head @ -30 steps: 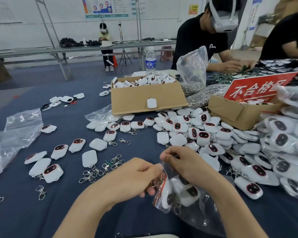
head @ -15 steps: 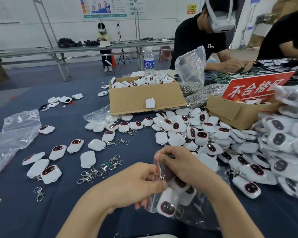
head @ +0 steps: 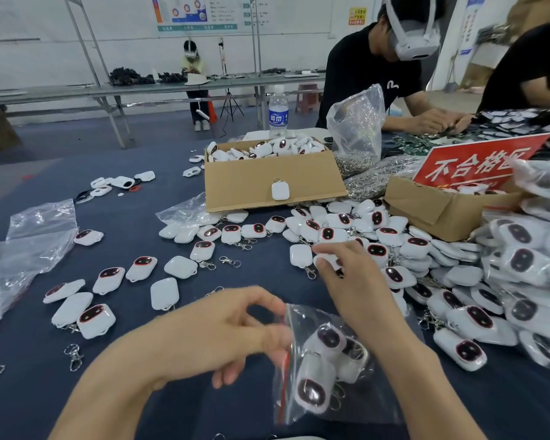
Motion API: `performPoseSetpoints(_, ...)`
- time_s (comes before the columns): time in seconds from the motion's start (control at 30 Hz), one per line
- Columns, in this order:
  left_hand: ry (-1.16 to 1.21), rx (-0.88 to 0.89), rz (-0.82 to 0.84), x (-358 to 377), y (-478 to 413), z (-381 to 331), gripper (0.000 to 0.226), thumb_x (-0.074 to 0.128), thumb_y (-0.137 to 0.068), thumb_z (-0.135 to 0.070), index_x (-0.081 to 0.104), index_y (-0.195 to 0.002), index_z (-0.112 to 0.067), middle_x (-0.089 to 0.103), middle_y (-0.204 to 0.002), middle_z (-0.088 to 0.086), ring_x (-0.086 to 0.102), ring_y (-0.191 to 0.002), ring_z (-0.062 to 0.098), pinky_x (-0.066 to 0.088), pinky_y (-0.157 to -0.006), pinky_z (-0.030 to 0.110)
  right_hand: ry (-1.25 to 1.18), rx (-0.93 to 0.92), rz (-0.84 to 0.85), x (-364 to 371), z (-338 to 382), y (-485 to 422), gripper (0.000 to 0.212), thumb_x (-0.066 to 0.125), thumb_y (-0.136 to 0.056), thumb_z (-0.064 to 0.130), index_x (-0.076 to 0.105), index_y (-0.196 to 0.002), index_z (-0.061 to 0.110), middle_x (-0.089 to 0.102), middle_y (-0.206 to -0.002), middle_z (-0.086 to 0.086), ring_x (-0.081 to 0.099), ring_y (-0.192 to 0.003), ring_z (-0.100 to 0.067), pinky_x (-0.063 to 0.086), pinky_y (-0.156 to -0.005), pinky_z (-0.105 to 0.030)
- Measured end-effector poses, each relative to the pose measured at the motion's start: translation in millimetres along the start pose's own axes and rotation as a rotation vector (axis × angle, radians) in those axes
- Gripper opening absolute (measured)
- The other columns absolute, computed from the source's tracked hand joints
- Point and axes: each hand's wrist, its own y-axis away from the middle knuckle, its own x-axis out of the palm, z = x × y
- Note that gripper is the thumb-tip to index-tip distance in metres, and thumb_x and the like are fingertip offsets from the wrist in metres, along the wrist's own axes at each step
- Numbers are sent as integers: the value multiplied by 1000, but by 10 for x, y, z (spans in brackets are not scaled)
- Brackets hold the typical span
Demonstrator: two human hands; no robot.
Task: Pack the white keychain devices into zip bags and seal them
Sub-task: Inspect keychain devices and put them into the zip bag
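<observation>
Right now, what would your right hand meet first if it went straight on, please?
Probably the white device directly ahead of it; the right hand seems to pinch it between thumb and forefinger, though depth is unclear.

A cardboard box (head: pixel 251 182) sat mid-table on the blue cloth. Behind it stood a water bottle (head: pixel 278 114); to its right, a crumpled clear sack (head: pixel 356 125) and a smaller carton (head: pixel 442 211) bearing a red sign (head: pixel 477 161). Beyond the sack, a person in black (head: pixel 362 77) worked. A long metal bench (head: pixel 108 90) ran far behind the box.

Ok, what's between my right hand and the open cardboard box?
Head view: loose white keychain devices lie between the right hand and cardboard box.
</observation>
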Motion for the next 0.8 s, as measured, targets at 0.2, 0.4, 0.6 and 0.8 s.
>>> performPoseSetpoints(0.2, -187, -117, -137, -55, -33, 124, 26, 51, -101, -50, 65, -100, -28, 78, -83, -5, 57, -48, 12, 49, -47, 23, 477, 46, 156, 115, -160, 46, 52, 46, -104, 43, 29, -154, 41, 16, -166, 4, 27, -146, -27, 24, -115, -44)
performPoseSetpoints(0.4, -39, 114, -608, 84, -384, 273, 19, 53, -101, -36, 67, -92, -27, 71, -74, -9, 60, -50, 10, 49, -48, 22, 565, 35, 52, 161, -176, 35, 54, 46, -103, 48, 32, -152, 32, 39, -146, 0, 37, -132, -24, 30, -105, -38)
performPoseSetpoints(0.6, 237, 304, -742, 389, -592, 418, 16, 58, -102, -29, 67, -109, -39, 70, -90, -9, 63, -65, 6, 48, -60, 15, 235, -91, -34, 85, -82, 23, 38, 33, -106, 45, 62, -125, 31, 68, -106, 13, 60, -98, -9, 46, -85, -26)
performPoseSetpoints(0.8, 229, 391, -758, 446, -636, 408, 20, 57, -99, -41, 70, -115, -38, 74, -99, -13, 68, -87, 11, 54, -77, 23, -346, -157, 233, 118, 135, 57, 23, 48, -103, 39, 70, -99, 45, 67, -76, 22, 57, -70, 6, 43, -68, -8)
